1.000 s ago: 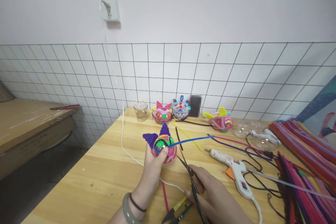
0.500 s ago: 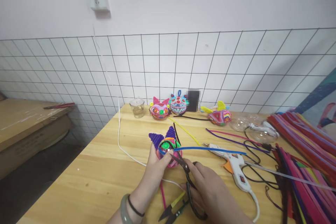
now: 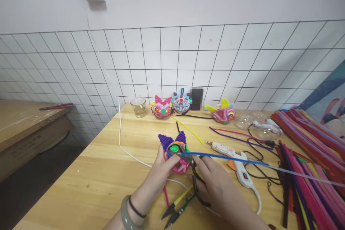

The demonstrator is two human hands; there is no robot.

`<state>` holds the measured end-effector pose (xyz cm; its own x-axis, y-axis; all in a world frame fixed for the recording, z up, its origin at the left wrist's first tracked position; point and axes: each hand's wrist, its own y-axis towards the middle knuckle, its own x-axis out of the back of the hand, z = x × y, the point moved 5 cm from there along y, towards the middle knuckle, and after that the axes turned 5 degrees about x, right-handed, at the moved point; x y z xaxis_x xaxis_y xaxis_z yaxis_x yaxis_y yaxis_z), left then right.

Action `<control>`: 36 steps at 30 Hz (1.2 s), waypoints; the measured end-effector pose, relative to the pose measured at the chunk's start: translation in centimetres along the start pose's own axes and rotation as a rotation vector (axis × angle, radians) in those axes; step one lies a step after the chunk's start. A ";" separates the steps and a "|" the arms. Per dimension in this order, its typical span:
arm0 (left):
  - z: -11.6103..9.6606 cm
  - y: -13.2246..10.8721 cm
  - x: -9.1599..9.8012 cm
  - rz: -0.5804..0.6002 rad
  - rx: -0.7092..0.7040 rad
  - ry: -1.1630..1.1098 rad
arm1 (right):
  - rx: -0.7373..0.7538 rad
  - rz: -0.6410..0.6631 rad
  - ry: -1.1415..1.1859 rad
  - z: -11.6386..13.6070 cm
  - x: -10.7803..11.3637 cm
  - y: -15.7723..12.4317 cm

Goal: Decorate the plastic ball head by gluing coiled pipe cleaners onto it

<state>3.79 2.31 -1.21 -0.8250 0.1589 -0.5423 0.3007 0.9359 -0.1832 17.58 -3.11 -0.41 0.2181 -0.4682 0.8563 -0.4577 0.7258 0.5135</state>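
Observation:
My left hand grips a round pipe-cleaner animal head with purple ears and a green eye. The thumb presses at its front, beside one end of a blue pipe cleaner that stretches off to the right. In my right hand is a pair of black-handled scissors, fingers in the loops. Their blades lie against the front of the head, by the blue strip; whether they touch the strip I cannot tell. Below my hands, thread snips rest on the wooden table.
Finished heads, a pink one and a blue one, stand by the wall near a lidded glass cup. A pipe-cleaner fish is farther right. A white glue gun and bundled pipe cleaners lie at right.
The view has shifted slightly. The scissors' blades have come closer together and lie flatter across the head's front. My left hand still holds the head.

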 end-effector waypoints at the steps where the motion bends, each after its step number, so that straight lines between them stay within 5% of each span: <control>1: 0.0 0.0 -0.1 0.015 0.017 -0.006 | 0.004 0.000 0.003 -0.1 0.1 0.0; 13: 0.2 0.0 0.1 0.031 -0.042 0.143 | -0.019 -0.076 0.031 0.0 0.5 -0.1; 23: -0.1 -0.1 -0.3 0.089 0.013 0.218 | -0.005 0.091 0.090 -1.0 0.3 0.1; 36: 0.2 0.2 0.3 0.010 -0.020 0.215 | 0.045 0.085 0.012 -0.6 -0.2 -0.2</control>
<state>3.70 2.49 -1.56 -0.9056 0.2298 -0.3566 0.3019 0.9396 -0.1613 18.15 -2.84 -0.60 0.1874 -0.3996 0.8973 -0.5133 0.7390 0.4364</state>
